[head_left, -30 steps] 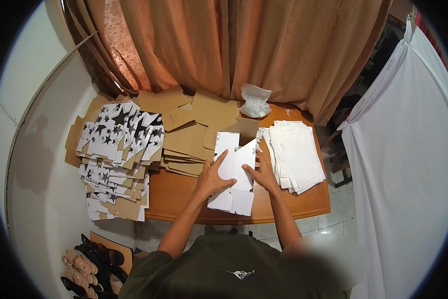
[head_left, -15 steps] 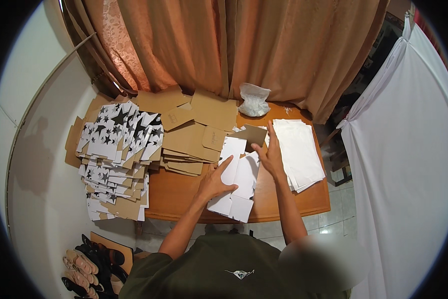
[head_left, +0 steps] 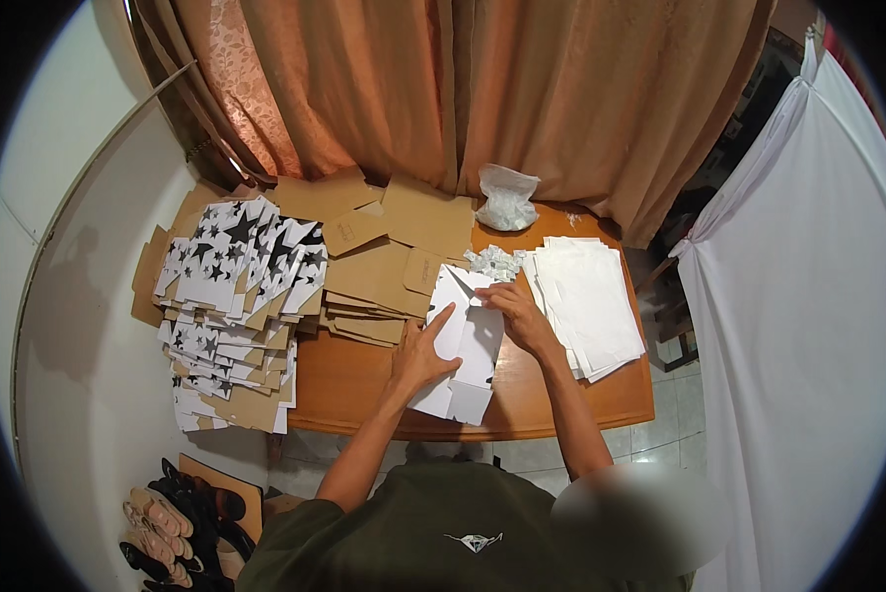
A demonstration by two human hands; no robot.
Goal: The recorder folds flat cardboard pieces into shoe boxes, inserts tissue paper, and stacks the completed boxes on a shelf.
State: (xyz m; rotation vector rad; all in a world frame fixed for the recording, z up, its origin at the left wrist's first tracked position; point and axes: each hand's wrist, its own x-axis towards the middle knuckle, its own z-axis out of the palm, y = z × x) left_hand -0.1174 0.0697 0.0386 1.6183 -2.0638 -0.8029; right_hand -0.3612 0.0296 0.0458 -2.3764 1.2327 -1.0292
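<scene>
A partly folded white cardboard box (head_left: 480, 347) with small black marks along its edges lies at the front middle of the table. Over its left side rests my left hand (head_left: 423, 360), thumb and index finger spread apart, pressing on the card. At the far right end of the box, my right hand (head_left: 524, 318) has its fingers bent and closed over a flap that is folded inward. Part of that flap is hidden under the fingers. Just beyond the right hand lies a small heap of little white packets (head_left: 494, 262).
Star-printed white cardboard sheets (head_left: 221, 257) are stacked at the left, beside flat brown cardboard (head_left: 369, 266). White paper sheets (head_left: 589, 306) lie at the right. A clear plastic bag (head_left: 507, 197) stands at the back, near the curtain (head_left: 561, 89). Shoes (head_left: 182, 528) sit at lower left.
The raised brown-sided flap at the far end has been folded inward, uncovering the packets. My right hand has closed from spread fingers and moved slightly left. My left hand stays nearly in place.
</scene>
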